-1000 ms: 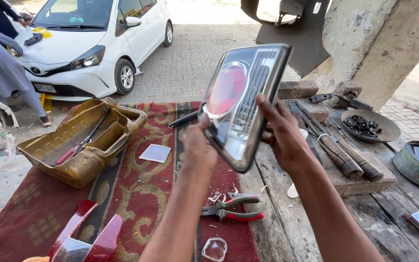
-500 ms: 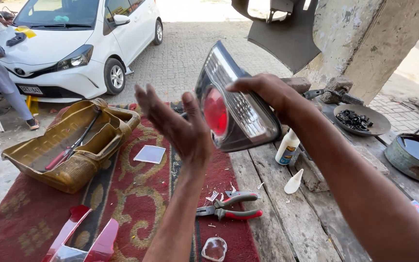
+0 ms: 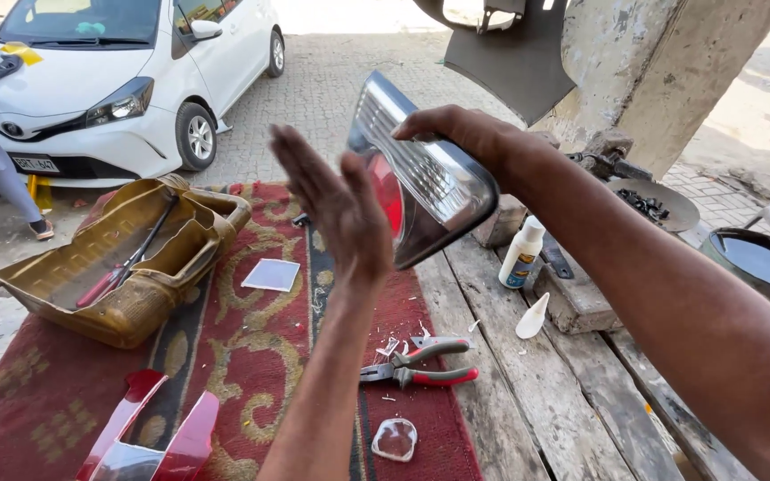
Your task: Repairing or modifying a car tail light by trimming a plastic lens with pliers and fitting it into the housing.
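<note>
My right hand (image 3: 465, 134) grips the top edge of a car tail lamp (image 3: 421, 174) with a clear ribbed lens and a red inner part, holding it tilted in the air above the bench. My left hand (image 3: 336, 200) is raised flat and open just left of the lamp, palm toward its red side, fingers spread, holding nothing. Below them, on a red patterned rug (image 3: 251, 356), lie pliers (image 3: 421, 365) with red and grey handles amid small plastic shards.
A tan moulded tray (image 3: 122, 263) with tools sits left on the rug. Red lens pieces (image 3: 149, 436) lie at the near edge. A white bottle (image 3: 523, 254), a dish of screws (image 3: 652, 205) and a round pan (image 3: 759, 263) stand on the wooden bench. A white car (image 3: 109, 80) is parked behind.
My left hand let go of the lamp and opened flat beside it. My right hand turned the lamp edge-on and kept it raised.
</note>
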